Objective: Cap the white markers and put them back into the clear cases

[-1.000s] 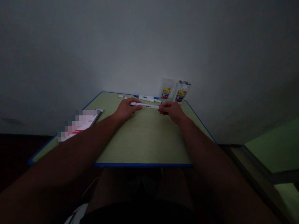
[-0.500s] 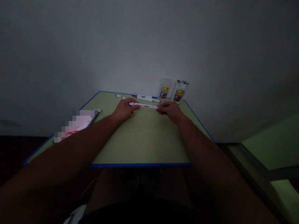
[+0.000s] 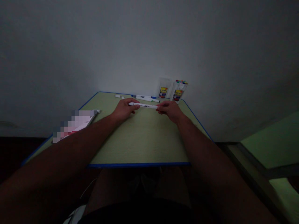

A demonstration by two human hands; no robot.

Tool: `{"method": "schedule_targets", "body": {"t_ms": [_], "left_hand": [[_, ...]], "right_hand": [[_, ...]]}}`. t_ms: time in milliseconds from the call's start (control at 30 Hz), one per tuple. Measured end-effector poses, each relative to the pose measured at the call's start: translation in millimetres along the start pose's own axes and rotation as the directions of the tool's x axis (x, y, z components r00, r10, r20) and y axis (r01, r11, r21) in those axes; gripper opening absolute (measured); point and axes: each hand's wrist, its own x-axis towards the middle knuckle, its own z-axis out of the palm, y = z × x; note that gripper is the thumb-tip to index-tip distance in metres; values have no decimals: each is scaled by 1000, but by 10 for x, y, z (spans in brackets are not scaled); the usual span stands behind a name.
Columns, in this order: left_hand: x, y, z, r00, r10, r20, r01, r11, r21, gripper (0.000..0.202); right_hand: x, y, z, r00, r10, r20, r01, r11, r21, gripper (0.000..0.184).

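A white marker pen (image 3: 144,105) lies level between both hands, just above the green desk (image 3: 140,143). My left hand (image 3: 123,109) is closed round its left end. My right hand (image 3: 170,110) pinches its right end. Behind the hands, several more white markers (image 3: 144,98) lie loose near the desk's far edge. Two clear marker packs stand against the wall at the back right: an empty-looking one (image 3: 164,88) and one (image 3: 179,91) with coloured caps showing on top.
A booklet or paper pad (image 3: 74,124) rests on the desk's left edge. The desk has a blue rim and stands against a grey wall. A second green surface (image 3: 275,146) lies to the right. The room is dim.
The view has drifted slightly left; hands and marker keep the same hold and hardly move.
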Motion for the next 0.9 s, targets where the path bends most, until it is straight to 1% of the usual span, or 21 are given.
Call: {"method": "schedule_targets", "body": {"t_ms": [133,267,467,600,700,800,900], "left_hand": [[8,-16,-1,1000,-9,22,9,999,-32,20],[16,-38,12,1000,-18,12,19,998,-53,19],[-3,-10,39,999,-37,-3,37,998,-50,15],[-1,-19,49,1000,-16,0,16,997,-74,13],[-2,-16,42,1000,-22,7,22,999,-35,15],[-12,-2,27,997,-70,37,69,997,19,17],[-15,-18,10,992,-90,91,89,996,7,22]], "right_hand": [[3,-1,-6,1000,-5,-7,5,1000,-4,20],[8,-6,-13,1000,-6,-16,6,1000,17,22],[14,-6,-9,1000,2,-28,-2,1000,11,19],[20,-13,-6,999,6,-37,-5,1000,20,17],[24,-12,-14,999,14,-35,-14,1000,13,18],[30,4,-29,999,21,-50,-21,1000,2,18],[37,31,-38,997,17,-78,-17,1000,-1,16]]}}
